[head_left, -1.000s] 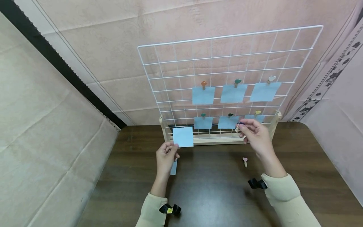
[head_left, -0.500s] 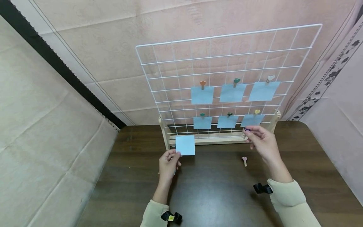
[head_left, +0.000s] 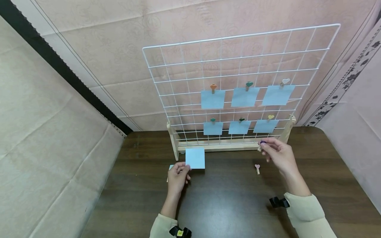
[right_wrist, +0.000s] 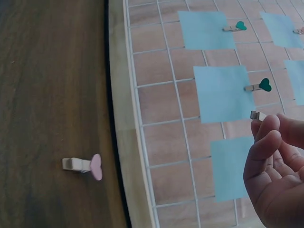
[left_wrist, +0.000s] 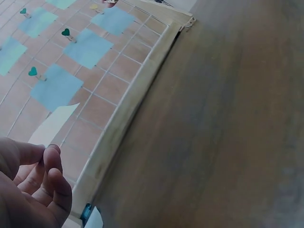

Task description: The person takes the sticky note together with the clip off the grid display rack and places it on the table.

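My left hand (head_left: 177, 177) pinches one blue paper square (head_left: 195, 158) by its lower left corner, in front of the rack's foot. Between thumb and fingertips, my right hand (head_left: 279, 154) holds a small wooden clothespin (right_wrist: 258, 115) with a dark blue top, near the rack's right end. The white wire grid rack (head_left: 241, 38) stands upright in a wooden base (head_left: 229, 146). Two rows of blue paper squares hang on it, each under a heart-topped clothespin, such as the orange one (head_left: 213, 88) and the yellow one (head_left: 270, 117).
A pink heart clothespin (head_left: 257, 169) lies on the dark wooden table (head_left: 220, 205) between the hands. Beside the left hand, another blue paper piece (head_left: 171, 167) shows, partly hidden. A light cloth backdrop (head_left: 119, 56) hangs behind the rack.
My left hand has lowered the paper square toward me and slightly right. My right hand has drawn down and right with its clothespin, uncovering the lower right square.
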Motion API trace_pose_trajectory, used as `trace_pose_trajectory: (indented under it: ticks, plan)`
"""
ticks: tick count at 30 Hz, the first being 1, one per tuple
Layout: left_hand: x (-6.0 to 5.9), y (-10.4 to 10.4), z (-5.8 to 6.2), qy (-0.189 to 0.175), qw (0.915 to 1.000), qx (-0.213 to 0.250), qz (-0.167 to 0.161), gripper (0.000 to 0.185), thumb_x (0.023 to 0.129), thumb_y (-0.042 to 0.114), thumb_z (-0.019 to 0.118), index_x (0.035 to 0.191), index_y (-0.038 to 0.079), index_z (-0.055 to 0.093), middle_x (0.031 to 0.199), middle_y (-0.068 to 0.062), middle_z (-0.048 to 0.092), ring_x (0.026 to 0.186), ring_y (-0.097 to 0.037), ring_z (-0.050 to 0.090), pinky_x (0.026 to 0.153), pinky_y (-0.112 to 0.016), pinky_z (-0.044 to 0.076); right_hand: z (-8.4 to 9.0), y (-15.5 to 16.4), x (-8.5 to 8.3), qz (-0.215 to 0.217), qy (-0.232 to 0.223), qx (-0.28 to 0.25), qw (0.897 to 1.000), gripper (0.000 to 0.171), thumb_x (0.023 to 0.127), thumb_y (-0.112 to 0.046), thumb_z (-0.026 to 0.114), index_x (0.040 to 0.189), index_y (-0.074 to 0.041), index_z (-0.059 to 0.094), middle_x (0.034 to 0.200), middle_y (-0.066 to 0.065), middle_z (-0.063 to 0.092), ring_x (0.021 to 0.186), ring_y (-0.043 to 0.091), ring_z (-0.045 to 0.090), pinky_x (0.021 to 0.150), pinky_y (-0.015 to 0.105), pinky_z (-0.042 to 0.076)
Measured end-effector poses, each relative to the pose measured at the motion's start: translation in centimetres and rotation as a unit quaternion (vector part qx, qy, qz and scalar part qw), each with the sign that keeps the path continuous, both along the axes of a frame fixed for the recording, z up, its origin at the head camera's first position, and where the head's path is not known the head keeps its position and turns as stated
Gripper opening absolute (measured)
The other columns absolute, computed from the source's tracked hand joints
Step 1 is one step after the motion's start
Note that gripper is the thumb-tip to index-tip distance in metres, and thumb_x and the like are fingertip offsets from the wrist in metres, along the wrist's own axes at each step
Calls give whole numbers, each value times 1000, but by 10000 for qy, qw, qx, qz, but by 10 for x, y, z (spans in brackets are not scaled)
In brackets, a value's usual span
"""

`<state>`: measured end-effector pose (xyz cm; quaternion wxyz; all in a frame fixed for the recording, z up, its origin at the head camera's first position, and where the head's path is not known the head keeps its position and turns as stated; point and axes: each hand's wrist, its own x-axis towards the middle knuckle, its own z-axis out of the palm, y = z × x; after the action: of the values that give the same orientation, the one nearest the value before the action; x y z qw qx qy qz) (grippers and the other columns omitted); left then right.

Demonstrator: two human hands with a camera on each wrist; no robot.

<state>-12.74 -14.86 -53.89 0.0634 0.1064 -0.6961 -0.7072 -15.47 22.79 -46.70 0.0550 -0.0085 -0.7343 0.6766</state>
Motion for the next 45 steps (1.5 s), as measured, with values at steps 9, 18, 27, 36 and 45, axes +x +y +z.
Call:
trace_pose_trajectory:
  ticks: [9,18,27,36,45]
  plan:
    - [3,-3,-5,-30,10000,-48,-25,19,98,6,73,111,-7,68,97,-24,75,52,-11,59,45,-20,46,-9,5,4,-112,-213,566,9981,32,106,-16,67,127,8,66,89,-10,72,73,10,64,56,26,54]
    - [6,-6,-8,-62,9999,-124,-49,20,99,5,72,114,-8,68,98,-27,75,52,-10,59,45,-20,46,-23,13,4,-26,-341,723,9968,35,106,-14,66,131,11,62,89,-13,72,73,9,64,56,27,55]
    - [9,-6,-14,-73,9997,-190,-99,22,98,3,72,116,-9,67,94,-26,74,50,-11,59,44,-22,47,-36,19,6,149,-651,817,9944,39,107,-15,64,133,13,59,93,-9,74,76,11,65,60,28,58]
    - [13,-9,-17,-100,9994,-251,-203,25,99,2,70,120,-11,66,94,-29,74,47,-11,59,44,-21,47,-45,22,7,134,-725,754,9944,40,107,-15,64,133,15,59,91,-10,74,74,9,65,59,29,58]
    - [17,-10,-21,-196,9989,-324,-271,29,98,2,70,124,-11,65,92,-27,75,46,-10,59,44,-21,48,-51,21,7,186,-701,731,9947,39,107,-13,64,132,17,58,90,-12,73,71,10,64,58,29,57]
